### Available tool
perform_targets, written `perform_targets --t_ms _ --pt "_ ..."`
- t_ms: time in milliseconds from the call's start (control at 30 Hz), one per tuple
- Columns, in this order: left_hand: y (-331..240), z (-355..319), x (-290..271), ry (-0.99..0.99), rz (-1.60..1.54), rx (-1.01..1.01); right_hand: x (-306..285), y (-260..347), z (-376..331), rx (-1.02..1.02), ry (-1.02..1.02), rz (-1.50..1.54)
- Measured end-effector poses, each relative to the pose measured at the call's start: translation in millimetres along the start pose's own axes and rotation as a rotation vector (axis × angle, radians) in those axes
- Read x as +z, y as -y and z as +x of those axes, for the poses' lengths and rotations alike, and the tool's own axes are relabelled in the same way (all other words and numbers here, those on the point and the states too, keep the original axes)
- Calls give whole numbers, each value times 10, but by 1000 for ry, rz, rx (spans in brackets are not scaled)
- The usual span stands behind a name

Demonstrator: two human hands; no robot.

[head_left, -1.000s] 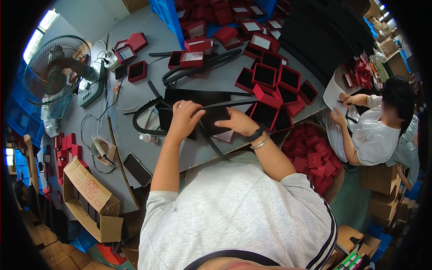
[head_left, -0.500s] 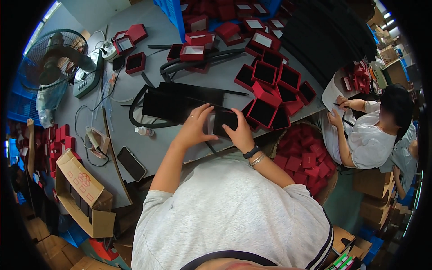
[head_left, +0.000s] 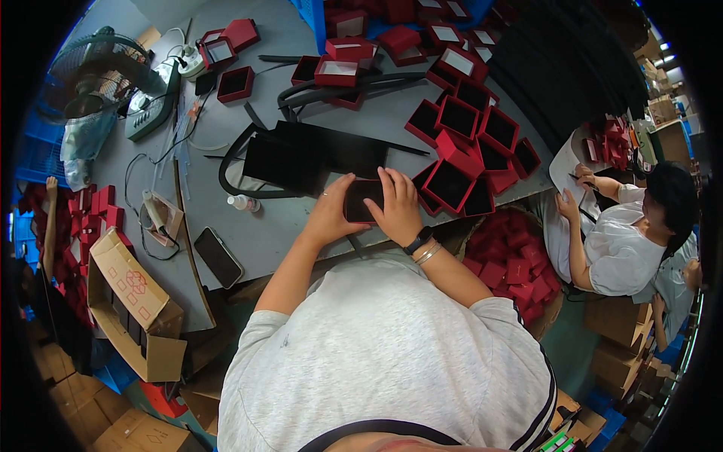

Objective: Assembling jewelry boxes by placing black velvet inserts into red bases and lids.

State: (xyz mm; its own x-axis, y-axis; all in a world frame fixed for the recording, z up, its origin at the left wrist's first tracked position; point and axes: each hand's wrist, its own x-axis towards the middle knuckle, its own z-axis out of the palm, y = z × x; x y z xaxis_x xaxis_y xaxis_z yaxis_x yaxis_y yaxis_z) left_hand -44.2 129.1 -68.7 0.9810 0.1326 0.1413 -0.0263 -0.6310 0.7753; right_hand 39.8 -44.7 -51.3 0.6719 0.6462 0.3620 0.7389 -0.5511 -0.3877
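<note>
A small dark square box (head_left: 361,200) with a black top is held between my two hands near the front edge of the table. My left hand (head_left: 330,211) grips its left side, thumb along the near edge. My right hand (head_left: 399,207) wraps its right side, with the thumb lying over the top. The underside is hidden by my fingers. Just beyond my hands lies a stack of flat black pieces (head_left: 282,162). Several open red boxes with black linings (head_left: 458,118) are piled to the right of my right hand.
A small white bottle (head_left: 243,203), a phone (head_left: 218,258), a power strip (head_left: 151,109) and a fan (head_left: 102,71) are on the left. Closed red boxes (head_left: 520,264) fill a container at the right. A co-worker (head_left: 629,226) sits beyond it. A blue crate (head_left: 310,22) stands at the back.
My hands have come together around the dark box; the gap between them, where a pale surface showed, has closed. My right thumb now lies across its top. The view has shifted slightly.
</note>
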Motion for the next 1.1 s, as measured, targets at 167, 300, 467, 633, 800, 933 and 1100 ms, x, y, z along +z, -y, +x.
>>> perform_targets --t_ms 167,300,467,633,800,933,1100 --pt "47 -3 43 -54 23 69 -82 -6 -221 -133 131 -32" --pt "31 8 29 -38 49 46 -143 13 -220 -156 193 -123" --pt "42 3 46 -50 82 97 -199 31 -57 -289 285 -33" --pt "80 17 99 -92 -65 30 -147 2 -94 -448 409 -97" --pt "-19 32 27 -53 -39 33 -146 -39 -1 -410 519 49" --pt "22 29 43 -28 1 36 -84 22 80 -332 455 7" --pt "70 21 102 -68 -2 -5 -191 53 -94 -382 425 -86"
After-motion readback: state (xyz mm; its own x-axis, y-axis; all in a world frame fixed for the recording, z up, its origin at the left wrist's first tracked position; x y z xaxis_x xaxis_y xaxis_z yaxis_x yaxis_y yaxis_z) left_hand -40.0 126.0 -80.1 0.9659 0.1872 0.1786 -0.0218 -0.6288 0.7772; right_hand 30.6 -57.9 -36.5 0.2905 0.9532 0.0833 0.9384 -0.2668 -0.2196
